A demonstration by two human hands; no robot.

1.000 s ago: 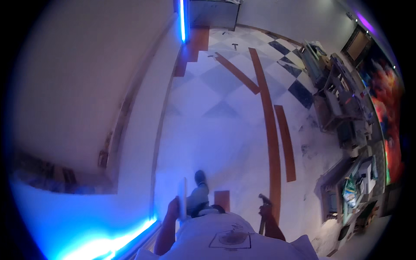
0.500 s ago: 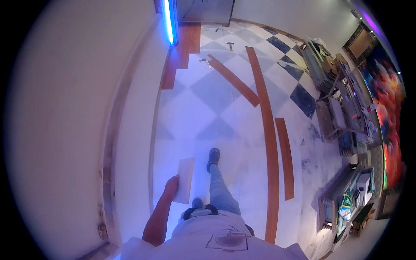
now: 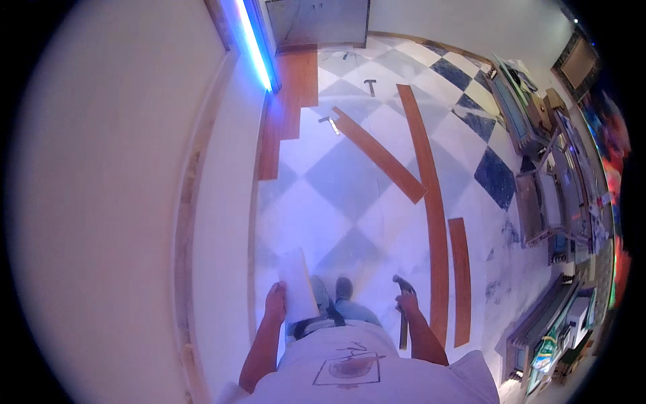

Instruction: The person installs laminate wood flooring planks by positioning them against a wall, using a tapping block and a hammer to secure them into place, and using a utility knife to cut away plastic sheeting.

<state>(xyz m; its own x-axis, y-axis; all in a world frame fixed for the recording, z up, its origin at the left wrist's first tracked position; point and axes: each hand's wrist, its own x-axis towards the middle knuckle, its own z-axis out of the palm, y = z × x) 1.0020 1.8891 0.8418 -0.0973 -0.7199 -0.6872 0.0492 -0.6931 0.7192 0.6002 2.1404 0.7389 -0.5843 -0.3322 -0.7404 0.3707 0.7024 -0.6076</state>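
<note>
A flat white rectangular board [image 3: 297, 286] is in my left hand [image 3: 275, 301]. My fingers are closed round its left edge, and it stands tilted beside my left leg. My right hand [image 3: 408, 301] is closed on a hammer [image 3: 403, 331], gripping it close to the head. The hammer's handle hangs down by my right hip. Just right of it, a long reddish-brown floor plank [image 3: 438, 269] lies loose on the floor, with a shorter plank [image 3: 460, 283] alongside. Another plank [image 3: 380, 155] lies slantwise ahead of me, its near end against the long one.
Fitted planks [image 3: 289, 94] run in steps along the left wall, below a glowing blue light strip [image 3: 252, 47]. Two hammer-like tools lie ahead: a near one [image 3: 330, 123] and a far one [image 3: 370, 86]. Stacked furniture [image 3: 538, 195] lines the right side. A grey cabinet [image 3: 319, 23] stands at the far end.
My right hand has come into view holding a hammer. My left hand and the white board have shifted slightly. The floor and planks appear lower in the picture, and both feet now stand nearer my body.
</note>
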